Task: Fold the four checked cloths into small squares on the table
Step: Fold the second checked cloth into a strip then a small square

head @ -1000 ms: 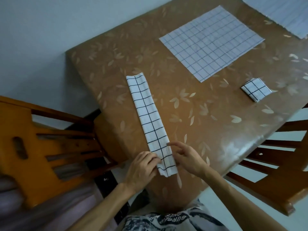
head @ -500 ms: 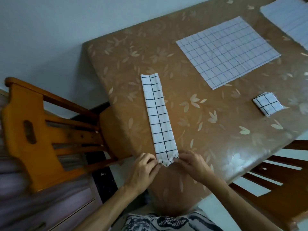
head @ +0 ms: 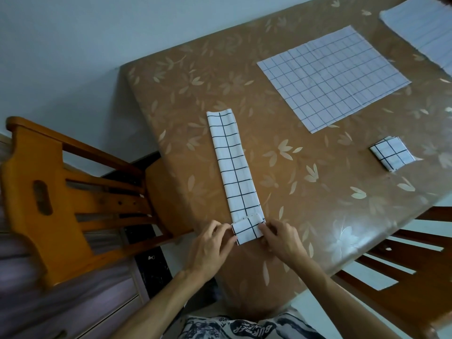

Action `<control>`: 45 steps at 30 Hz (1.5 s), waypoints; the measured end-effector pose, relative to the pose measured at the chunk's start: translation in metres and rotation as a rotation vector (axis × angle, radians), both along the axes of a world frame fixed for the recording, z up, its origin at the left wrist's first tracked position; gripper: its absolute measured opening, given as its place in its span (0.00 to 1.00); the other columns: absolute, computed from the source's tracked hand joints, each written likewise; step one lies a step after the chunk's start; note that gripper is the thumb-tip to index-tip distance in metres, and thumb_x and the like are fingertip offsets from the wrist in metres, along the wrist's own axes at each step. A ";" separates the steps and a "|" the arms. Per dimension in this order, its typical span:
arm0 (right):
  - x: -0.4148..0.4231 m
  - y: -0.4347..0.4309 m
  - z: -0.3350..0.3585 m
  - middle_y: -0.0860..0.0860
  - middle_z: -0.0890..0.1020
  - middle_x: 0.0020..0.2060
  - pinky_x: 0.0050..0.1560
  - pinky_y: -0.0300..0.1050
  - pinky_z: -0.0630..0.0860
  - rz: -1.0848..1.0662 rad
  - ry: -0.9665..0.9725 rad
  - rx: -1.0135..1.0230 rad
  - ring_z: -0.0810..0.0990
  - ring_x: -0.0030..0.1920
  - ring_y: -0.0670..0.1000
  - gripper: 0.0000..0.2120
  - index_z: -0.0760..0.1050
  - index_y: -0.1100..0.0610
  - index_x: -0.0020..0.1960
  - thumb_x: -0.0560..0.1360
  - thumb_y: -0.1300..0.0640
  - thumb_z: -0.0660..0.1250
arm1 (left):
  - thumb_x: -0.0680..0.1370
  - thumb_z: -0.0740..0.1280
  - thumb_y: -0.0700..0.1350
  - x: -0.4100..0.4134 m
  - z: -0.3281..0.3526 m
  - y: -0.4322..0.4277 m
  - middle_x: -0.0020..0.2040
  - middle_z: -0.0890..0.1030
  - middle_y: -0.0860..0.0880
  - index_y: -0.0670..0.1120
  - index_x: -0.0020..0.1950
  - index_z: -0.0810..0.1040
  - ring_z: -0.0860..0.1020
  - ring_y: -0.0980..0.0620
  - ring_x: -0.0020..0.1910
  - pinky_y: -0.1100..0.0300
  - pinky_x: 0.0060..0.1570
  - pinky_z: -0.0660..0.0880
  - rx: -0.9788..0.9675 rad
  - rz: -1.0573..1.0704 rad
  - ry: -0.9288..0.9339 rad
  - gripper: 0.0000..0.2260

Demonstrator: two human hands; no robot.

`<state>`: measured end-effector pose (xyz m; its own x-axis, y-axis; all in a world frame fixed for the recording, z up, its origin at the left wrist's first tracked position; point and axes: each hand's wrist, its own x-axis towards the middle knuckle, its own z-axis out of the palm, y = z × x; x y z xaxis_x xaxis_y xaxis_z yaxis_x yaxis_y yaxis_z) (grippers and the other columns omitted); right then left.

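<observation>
Checked cloth strip: long and narrow, on table, near end doubled over at near edge.
Left hand, right hand: each pinches one side of the doubled end.
Folded square: near right edge.
Flat checked cloth: far side.
Fourth cloth: far right corner.

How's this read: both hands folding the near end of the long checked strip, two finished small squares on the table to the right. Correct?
Not quite: the head view shows only one finished small square to the right, not two. The rest holds: the left hand and right hand are folding the near end of the checked strip.
</observation>
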<state>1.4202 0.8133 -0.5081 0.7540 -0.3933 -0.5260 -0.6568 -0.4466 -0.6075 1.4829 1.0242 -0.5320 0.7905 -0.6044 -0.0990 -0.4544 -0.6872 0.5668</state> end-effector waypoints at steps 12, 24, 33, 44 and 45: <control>-0.003 -0.004 0.005 0.50 0.85 0.33 0.35 0.42 0.78 -0.145 0.009 0.177 0.83 0.30 0.51 0.09 0.78 0.57 0.44 0.80 0.56 0.62 | 0.83 0.57 0.59 0.009 -0.004 -0.015 0.72 0.71 0.51 0.48 0.76 0.62 0.68 0.55 0.71 0.55 0.70 0.67 -0.022 -0.176 -0.091 0.25; 0.004 0.002 -0.003 0.48 0.83 0.30 0.35 0.52 0.82 -0.120 0.075 0.013 0.81 0.30 0.49 0.11 0.77 0.52 0.44 0.78 0.47 0.60 | 0.83 0.60 0.57 0.006 -0.006 -0.015 0.70 0.74 0.51 0.49 0.74 0.67 0.69 0.54 0.71 0.53 0.68 0.70 0.002 -0.221 -0.190 0.22; 0.000 0.007 -0.005 0.44 0.80 0.41 0.37 0.51 0.80 -0.135 0.044 -0.130 0.82 0.41 0.50 0.12 0.67 0.50 0.53 0.79 0.42 0.60 | 0.77 0.72 0.48 0.002 -0.016 -0.018 0.75 0.68 0.41 0.51 0.68 0.72 0.77 0.45 0.61 0.52 0.57 0.78 0.062 -0.185 -0.246 0.21; -0.005 0.003 -0.012 0.46 0.78 0.39 0.32 0.46 0.76 -0.028 -0.046 -0.264 0.78 0.36 0.50 0.12 0.67 0.50 0.48 0.79 0.41 0.60 | 0.79 0.67 0.49 0.000 -0.019 -0.016 0.66 0.79 0.47 0.47 0.61 0.80 0.74 0.50 0.67 0.52 0.64 0.73 -0.003 -0.385 -0.457 0.12; -0.008 0.001 -0.013 0.46 0.77 0.42 0.32 0.44 0.76 0.045 -0.138 -0.343 0.77 0.37 0.49 0.12 0.68 0.50 0.50 0.80 0.42 0.60 | 0.79 0.68 0.50 0.001 -0.018 -0.017 0.64 0.79 0.48 0.47 0.62 0.80 0.75 0.50 0.66 0.54 0.62 0.74 -0.004 -0.376 -0.441 0.13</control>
